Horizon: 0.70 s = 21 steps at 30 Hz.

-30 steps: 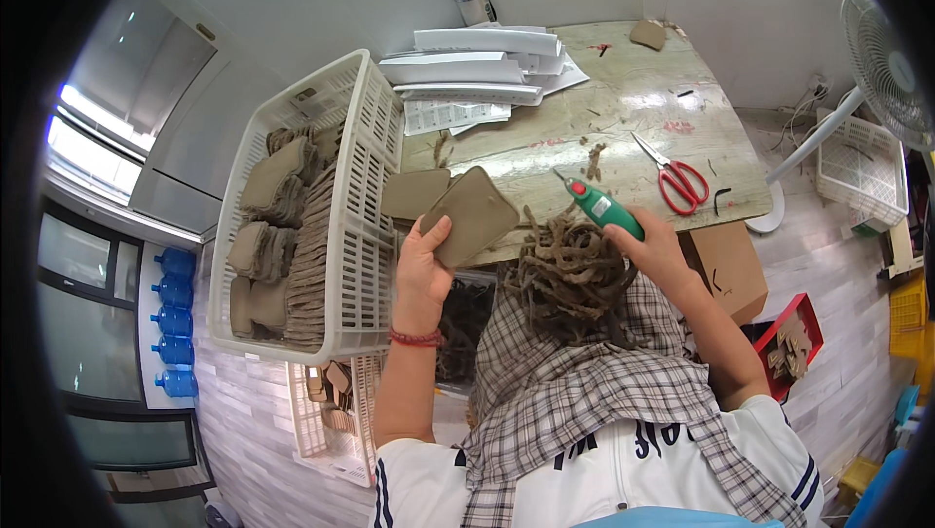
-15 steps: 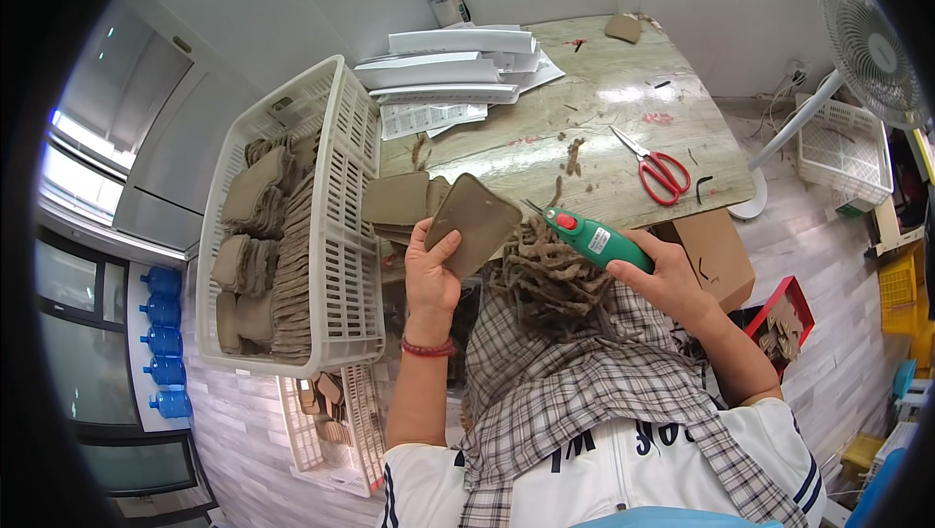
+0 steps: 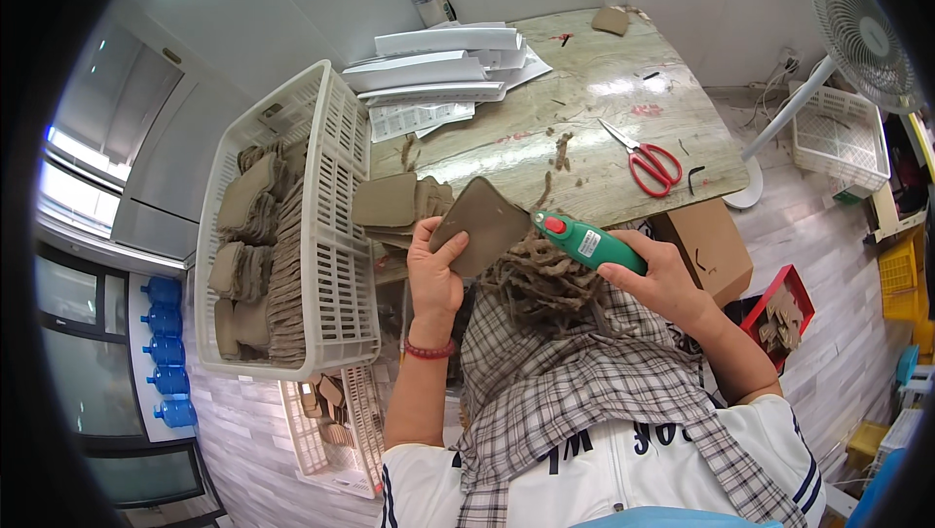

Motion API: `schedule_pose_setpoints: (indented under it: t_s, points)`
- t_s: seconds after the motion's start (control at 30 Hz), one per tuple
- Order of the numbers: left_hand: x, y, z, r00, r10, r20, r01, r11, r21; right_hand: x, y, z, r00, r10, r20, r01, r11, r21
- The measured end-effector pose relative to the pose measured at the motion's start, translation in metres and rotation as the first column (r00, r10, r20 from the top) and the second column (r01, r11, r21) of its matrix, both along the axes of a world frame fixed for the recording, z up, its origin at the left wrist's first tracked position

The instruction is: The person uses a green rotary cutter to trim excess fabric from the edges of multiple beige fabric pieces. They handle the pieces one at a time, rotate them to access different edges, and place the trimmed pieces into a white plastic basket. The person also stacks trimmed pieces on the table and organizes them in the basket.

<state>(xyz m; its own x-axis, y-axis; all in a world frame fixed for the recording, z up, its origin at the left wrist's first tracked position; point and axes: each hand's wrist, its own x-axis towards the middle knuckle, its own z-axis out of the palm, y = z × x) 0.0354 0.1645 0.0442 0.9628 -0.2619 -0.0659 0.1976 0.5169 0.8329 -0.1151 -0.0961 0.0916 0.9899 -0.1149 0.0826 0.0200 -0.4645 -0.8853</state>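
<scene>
My left hand [image 3: 435, 270] pinches a brown, rounded-corner fabric piece [image 3: 484, 223] between thumb and fingers. My right hand [image 3: 654, 275] is wrapped round a green handheld electric trimmer [image 3: 590, 244] with a red button. The trimmer's tip meets the right edge of the piece; whether it bites into it is too small to tell. On my lap, over a checked apron [image 3: 565, 387], lies a heap of brown trimmed strips [image 3: 545, 284]. Beside my left hand, at the table edge, rests a stack of similar brown pieces [image 3: 388, 202].
A white plastic crate [image 3: 326, 236] full of stacked brown pieces stands left. Red-handled scissors [image 3: 654, 169], papers [image 3: 429, 75] and scraps lie on the table [image 3: 584, 99]. At right are a cardboard box [image 3: 716, 245], a red box [image 3: 801, 284] of scraps and a fan [image 3: 862, 36].
The brown piece has turned and shifted slightly right, and the trimmer has come a little left, so its tip now meets the piece's edge. The view has also shifted slightly.
</scene>
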Motion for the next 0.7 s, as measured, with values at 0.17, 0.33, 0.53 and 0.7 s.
schedule_pose_setpoints:
  t_s: [0.17,0.33,0.53,0.7]
  points:
    - [-0.005,-0.005,-0.003,1.0,-0.018,-0.015,0.018,1.0,0.005,0.0,0.001,0.0,1.0,-0.015,-0.007,0.015,1.0,0.016]
    - [-0.012,-0.014,-0.007,0.998,-0.039,-0.057,0.04,0.999,0.016,0.003,0.004,0.0,0.998,-0.044,-0.052,0.047,0.997,0.063]
    - [-0.02,-0.003,-0.011,0.959,-0.223,-0.174,0.251,0.955,0.16,0.028,-0.012,-0.016,0.979,-0.203,-0.02,0.203,0.979,0.007]
    - [0.021,0.062,0.06,0.984,-0.18,-0.009,0.165,0.878,0.45,0.064,-0.05,-0.068,0.954,-0.294,0.055,0.288,0.854,-0.433]
